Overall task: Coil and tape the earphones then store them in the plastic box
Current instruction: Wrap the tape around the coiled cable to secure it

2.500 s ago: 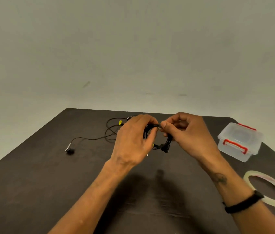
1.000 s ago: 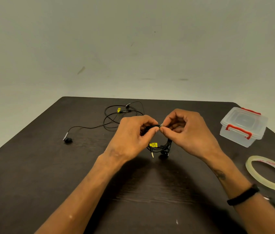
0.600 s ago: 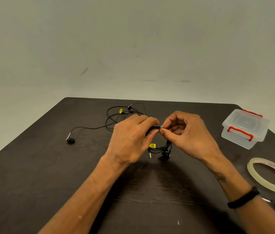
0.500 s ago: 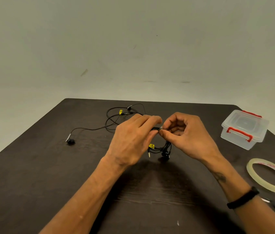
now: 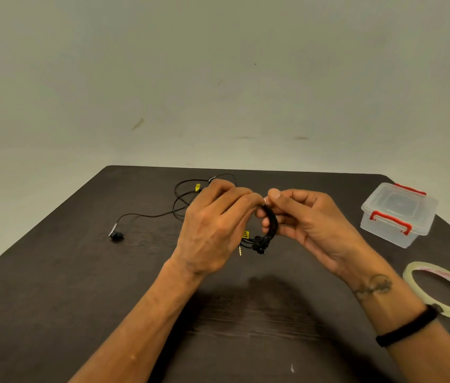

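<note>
Head view: the coil (image 5: 269,225), a tight bundle of thin black earphone cable, is held above the table (image 5: 52,286), between both hands and clear of the surface. The left hand (image 5: 215,230) has its fingers curled over the coil's left side, fingertips meeting it at the top. The right hand (image 5: 309,219) pinches the top of the coil between thumb and forefinger, with its lower fingers curled behind the loop. A yellow tag (image 5: 245,234), a metal plug (image 5: 240,249) and black earbuds hang from the coil's lower end. A second, loose earphone set (image 5: 179,205) lies uncoiled on the table behind the left hand, one bud trailing well to the left. The box (image 5: 398,214), clear plastic with red latches and its lid on, stands far right. The tape (image 5: 445,288), a flat translucent ring, lies near the right wrist, which wears a black band (image 5: 406,328). The tabletop is dark, matte wood grain.
</note>
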The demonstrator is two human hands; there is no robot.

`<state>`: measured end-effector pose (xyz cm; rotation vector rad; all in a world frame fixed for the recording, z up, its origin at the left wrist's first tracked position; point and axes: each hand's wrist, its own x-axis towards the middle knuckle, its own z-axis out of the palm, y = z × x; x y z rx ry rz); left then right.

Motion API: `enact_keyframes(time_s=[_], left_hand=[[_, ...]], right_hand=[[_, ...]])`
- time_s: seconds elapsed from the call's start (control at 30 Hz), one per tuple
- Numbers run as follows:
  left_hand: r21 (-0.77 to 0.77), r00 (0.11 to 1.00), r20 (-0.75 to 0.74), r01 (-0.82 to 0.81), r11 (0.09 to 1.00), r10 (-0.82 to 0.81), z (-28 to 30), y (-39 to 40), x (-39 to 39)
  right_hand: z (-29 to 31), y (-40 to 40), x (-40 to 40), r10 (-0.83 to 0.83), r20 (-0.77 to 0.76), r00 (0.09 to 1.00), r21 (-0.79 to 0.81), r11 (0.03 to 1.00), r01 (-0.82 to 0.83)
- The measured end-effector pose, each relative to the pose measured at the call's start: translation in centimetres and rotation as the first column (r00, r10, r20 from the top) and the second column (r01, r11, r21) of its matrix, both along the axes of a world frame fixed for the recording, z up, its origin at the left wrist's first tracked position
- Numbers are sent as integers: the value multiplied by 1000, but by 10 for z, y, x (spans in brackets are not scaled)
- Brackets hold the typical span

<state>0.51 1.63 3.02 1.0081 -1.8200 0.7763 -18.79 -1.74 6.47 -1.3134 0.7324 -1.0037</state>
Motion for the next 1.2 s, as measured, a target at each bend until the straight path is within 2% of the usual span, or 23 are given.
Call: enact_keyframes(time_s=[0.07, 0.2, 0.4, 0.47, 0.57, 0.63, 0.7, 0.77, 0.9, 1.0, 1.1, 1.2], left_hand=[[-11, 1000, 17, 6, 1000, -6, -2, 0, -2], [1, 999, 43, 12, 1000, -12, -7, -3, -5], [3, 999, 45, 14, 1000, -14, -7, -2, -7], [-2, 999, 29, 19, 1000, -19, -6, -2, -8], [-21, 1000, 1, 20, 1000, -20, -5, 0, -9], [-17, 1000, -21, 19, 1000, -19, -4, 0, -7], [-6, 998, -57, 16, 1000, -16, -3, 0, -6], [1, 996, -90, 7, 1000, -7, -2, 0, -5], [-17, 993, -115, -19, 1000, 17, -1, 0, -1], [-3, 993, -118, -28, 1000, 27, -2, -1, 2], [1, 993, -116, -33, 999, 33, -2, -1, 2], [-2, 993, -116, -24, 1000, 24, -2, 0, 1]], right_hand=[[1, 0, -1, -22, -30, 999, 36, 999, 23], [-3, -1, -1, -86, -151, 985, -15, 996, 85], [-5, 2, 3, -308, -307, 901, -363, 913, 188], [-6, 1, 3, -323, -298, 898, -368, 907, 204], [-8, 0, 4, -330, -254, 909, -293, 922, 253], [-7, 0, 4, -368, -170, 914, -283, 907, 312], [-5, 1, 2, -440, -96, 893, -389, 842, 373], [-3, 4, 2, -491, -83, 867, -580, 732, 358], [-7, 10, 7, -517, -86, 852, -871, 454, 188], [-15, 7, 10, -589, -122, 799, -962, 270, 52], [-22, 4, 13, -635, -120, 764, -969, 241, 48], [-26, 2, 13, -648, -127, 751, -961, 268, 69]])
